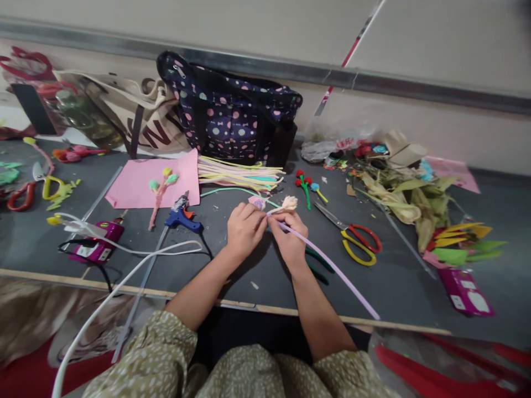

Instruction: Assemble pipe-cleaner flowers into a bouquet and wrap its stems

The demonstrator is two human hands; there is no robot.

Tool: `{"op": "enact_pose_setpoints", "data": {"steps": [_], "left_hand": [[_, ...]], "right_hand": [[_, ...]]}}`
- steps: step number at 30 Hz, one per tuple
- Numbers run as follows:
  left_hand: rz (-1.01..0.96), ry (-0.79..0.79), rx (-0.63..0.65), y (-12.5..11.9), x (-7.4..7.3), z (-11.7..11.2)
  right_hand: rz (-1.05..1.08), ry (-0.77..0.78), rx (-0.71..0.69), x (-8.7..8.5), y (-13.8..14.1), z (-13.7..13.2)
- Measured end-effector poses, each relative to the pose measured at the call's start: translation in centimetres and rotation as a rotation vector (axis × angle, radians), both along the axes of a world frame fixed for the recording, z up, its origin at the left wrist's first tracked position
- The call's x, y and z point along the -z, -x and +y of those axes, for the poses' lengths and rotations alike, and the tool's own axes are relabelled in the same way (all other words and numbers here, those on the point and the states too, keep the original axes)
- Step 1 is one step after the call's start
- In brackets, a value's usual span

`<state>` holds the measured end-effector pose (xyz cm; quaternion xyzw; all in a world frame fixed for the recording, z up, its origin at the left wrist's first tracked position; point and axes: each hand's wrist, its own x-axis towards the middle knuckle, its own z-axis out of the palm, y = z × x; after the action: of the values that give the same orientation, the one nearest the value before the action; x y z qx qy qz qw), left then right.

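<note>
My left hand (246, 229) and my right hand (291, 239) meet over the dark table, fingertips pinched together. Between them is a lilac pipe cleaner (332, 262); its long free end slopes down to the right past the table's front edge. A cream pipe-cleaner flower (289, 204) sticks up above my right fingers, its stem running to the pinch. Just beyond my left fingers shows a small purple curled piece (259, 204). My fingers hide how these parts join. Green-handled pliers (319, 268) lie partly under my right wrist.
Scissors (352, 237) lie to the right, a blue glue gun (182, 215) to the left with its cord. Behind are a pipe-cleaner bundle (240, 174), pink paper (124, 182) and a dotted bag (232, 116). Dried husks (398, 199) pile up at right.
</note>
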<state>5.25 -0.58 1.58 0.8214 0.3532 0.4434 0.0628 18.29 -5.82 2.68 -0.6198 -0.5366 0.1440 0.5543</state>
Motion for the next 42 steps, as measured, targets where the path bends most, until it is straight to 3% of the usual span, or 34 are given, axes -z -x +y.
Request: {"op": "enact_pose_setpoints", "data": {"steps": [6, 12, 19, 35, 42], "left_hand": [[-0.169, 0.132, 0.113, -0.1, -0.4, -0.1], [-0.344, 0.382, 0.245, -0.5, -1.1, -0.2], [-0.455, 0.677, 0.432, -0.1, -1.8, -0.1], [-0.608, 1.319, 0.776, 0.1, -1.6, -0.2], [-0.588, 1.563, 0.84, -0.3, -0.9, -0.3]], "right_hand": [[0.193, 0.051, -0.104, -0.6, -0.8, 0.1], [0.472, 0.157, -0.167, -0.4, -2.2, 0.4], [0.636, 0.23, -0.252, -0.6, -3.2, 0.2], [0.555, 0.291, -0.497, -0.6, -5.5, -0.4], [0.56, 0.327, -0.651, -1.6, -5.6, -0.7]]}}
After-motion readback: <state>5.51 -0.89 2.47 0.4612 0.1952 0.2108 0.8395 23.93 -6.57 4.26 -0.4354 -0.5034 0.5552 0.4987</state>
